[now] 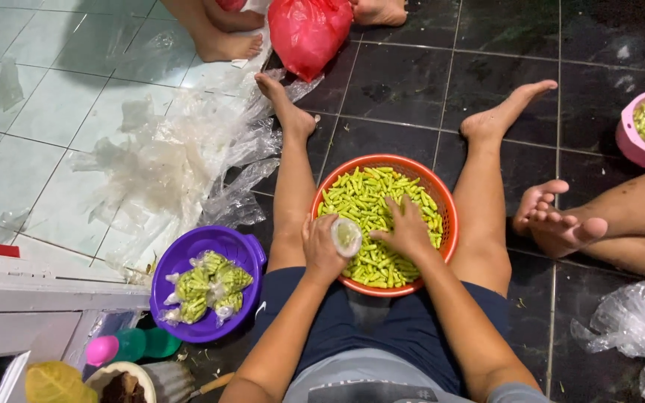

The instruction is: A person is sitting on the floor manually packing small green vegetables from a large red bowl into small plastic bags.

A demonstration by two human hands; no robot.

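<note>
The left hand (321, 248) is closed around a small clear bag (346, 236), held open over the orange basket (448, 224). The right hand (406, 230) lies spread on the green bean pieces (363, 195), fingers apart. This looks like bag filling; next needs a pinch of pieces. How full the bag is remains unclear.

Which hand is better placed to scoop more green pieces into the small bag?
Probably the right hand: it lies palm down on the green pieces in the orange basket. The left hand holds the small clear bag open at the rim.
</note>
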